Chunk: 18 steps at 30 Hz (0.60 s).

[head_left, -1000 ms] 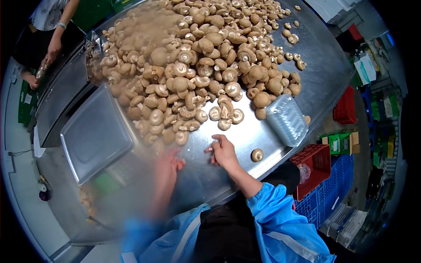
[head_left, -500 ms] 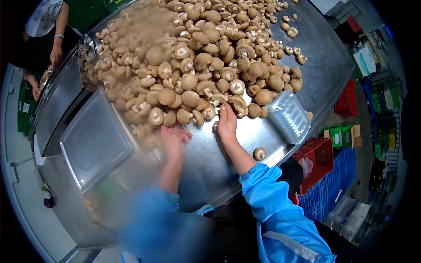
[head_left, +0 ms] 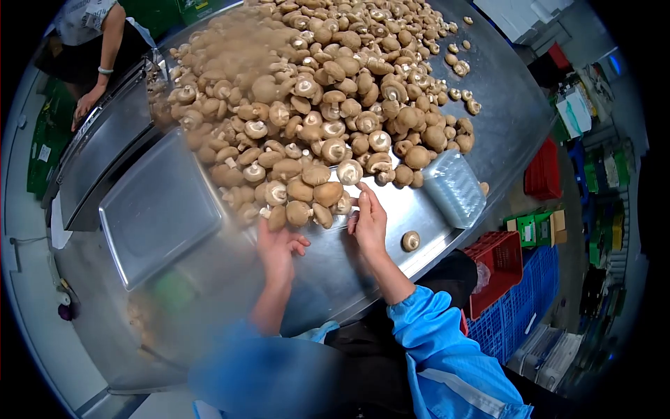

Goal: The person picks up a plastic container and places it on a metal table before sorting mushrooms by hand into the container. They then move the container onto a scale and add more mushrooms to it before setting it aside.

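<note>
A large heap of brown-capped mushrooms [head_left: 328, 190] covers the metal table [head_left: 328, 269]. At its near edge, my left hand [head_left: 278, 248] lies palm up with fingers partly spread, fingertips against the lowest mushrooms. My right hand [head_left: 368, 220] is to the right of the same cluster, index finger stretched up close under a pale upturned mushroom [head_left: 350, 172]. Both hands look open; whether some tray lies under the cluster between them is hidden. One lone mushroom [head_left: 411, 241] rests to the right of my right hand.
A stack of clear plastic trays [head_left: 453, 190] stands at the table's right edge. To the left lie a shallow metal tray [head_left: 160, 209] and a metal-sided machine [head_left: 105, 164], with another person's hand [head_left: 87, 105] behind it. Red crates [head_left: 499, 262] and a blue crate [head_left: 523, 300] stand beyond the right edge.
Mushrooms at the heap's near edge have shifted toward me, between my hands. Both hands have drawn back slightly. The other person's arm has moved.
</note>
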Each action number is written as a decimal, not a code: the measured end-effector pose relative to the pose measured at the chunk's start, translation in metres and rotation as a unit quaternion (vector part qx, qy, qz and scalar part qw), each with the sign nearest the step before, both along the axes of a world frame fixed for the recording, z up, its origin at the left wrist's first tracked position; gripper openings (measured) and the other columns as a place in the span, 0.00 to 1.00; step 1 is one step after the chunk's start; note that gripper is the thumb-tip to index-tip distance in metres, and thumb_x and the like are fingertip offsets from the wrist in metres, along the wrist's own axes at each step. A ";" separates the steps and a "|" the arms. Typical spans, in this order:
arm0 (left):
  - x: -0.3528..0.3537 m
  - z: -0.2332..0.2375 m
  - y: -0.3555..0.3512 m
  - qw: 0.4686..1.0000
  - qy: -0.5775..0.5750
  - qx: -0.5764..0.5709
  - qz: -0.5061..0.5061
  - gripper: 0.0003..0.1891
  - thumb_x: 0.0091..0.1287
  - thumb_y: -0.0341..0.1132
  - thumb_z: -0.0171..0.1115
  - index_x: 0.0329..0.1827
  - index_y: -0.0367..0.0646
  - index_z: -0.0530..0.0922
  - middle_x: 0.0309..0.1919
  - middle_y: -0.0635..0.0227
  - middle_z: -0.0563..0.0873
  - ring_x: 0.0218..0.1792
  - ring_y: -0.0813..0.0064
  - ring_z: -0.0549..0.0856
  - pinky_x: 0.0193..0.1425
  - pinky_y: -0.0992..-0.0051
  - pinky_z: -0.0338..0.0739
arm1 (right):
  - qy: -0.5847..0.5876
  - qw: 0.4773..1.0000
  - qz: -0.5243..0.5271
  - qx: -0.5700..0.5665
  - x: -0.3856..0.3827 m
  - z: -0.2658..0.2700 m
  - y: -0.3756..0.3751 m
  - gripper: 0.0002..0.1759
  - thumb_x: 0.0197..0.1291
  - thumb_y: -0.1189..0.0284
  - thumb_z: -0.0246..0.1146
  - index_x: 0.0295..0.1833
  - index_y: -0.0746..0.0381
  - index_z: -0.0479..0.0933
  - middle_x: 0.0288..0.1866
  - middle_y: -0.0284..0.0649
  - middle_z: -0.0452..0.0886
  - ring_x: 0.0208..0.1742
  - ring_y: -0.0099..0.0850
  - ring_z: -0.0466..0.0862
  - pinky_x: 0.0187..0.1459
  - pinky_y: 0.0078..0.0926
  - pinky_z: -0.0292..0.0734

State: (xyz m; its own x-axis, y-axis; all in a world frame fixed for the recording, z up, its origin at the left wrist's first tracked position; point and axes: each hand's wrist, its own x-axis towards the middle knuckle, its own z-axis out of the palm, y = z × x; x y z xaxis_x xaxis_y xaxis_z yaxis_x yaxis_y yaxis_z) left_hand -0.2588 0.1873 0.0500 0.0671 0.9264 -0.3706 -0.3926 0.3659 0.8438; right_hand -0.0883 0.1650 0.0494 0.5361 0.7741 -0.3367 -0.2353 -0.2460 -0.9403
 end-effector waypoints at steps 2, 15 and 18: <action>-0.015 0.014 -0.003 1.000 0.010 0.020 0.011 0.15 0.71 0.21 0.46 0.60 0.37 0.66 0.37 0.57 0.83 0.22 0.70 0.82 0.18 0.80 0.73 | 0.000 1.000 0.022 0.015 -0.011 0.009 0.003 0.23 0.78 0.61 0.46 0.69 0.61 0.69 0.42 0.38 0.78 0.17 0.17 0.70 0.18 0.16 0.64; -0.174 0.078 0.035 0.983 0.122 0.054 0.128 0.13 0.66 0.20 0.52 0.53 0.33 0.74 0.26 0.66 0.81 0.17 0.83 0.78 0.14 0.87 0.67 | -0.271 0.924 0.220 0.157 -0.134 0.029 0.063 0.19 0.69 0.69 0.54 0.61 0.68 0.74 0.62 0.51 0.73 0.58 0.49 0.75 0.60 0.39 0.70; -0.223 0.053 0.045 0.969 0.217 0.042 0.113 0.13 0.65 0.20 0.53 0.52 0.33 0.76 0.27 0.66 0.81 0.17 0.83 0.78 0.14 0.87 0.67 | -0.292 0.908 0.263 0.149 -0.154 0.029 0.074 0.20 0.68 0.69 0.56 0.61 0.69 0.73 0.68 0.54 0.67 0.66 0.53 0.68 0.65 0.42 0.65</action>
State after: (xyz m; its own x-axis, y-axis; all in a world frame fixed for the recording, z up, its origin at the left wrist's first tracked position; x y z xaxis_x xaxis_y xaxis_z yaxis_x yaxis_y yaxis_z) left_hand -0.4816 0.2322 0.1030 -0.2857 0.9274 -0.2415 -0.0554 0.2356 0.9703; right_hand -0.2426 0.2392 0.0786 0.0858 0.9848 0.1512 0.4003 0.1049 -0.9104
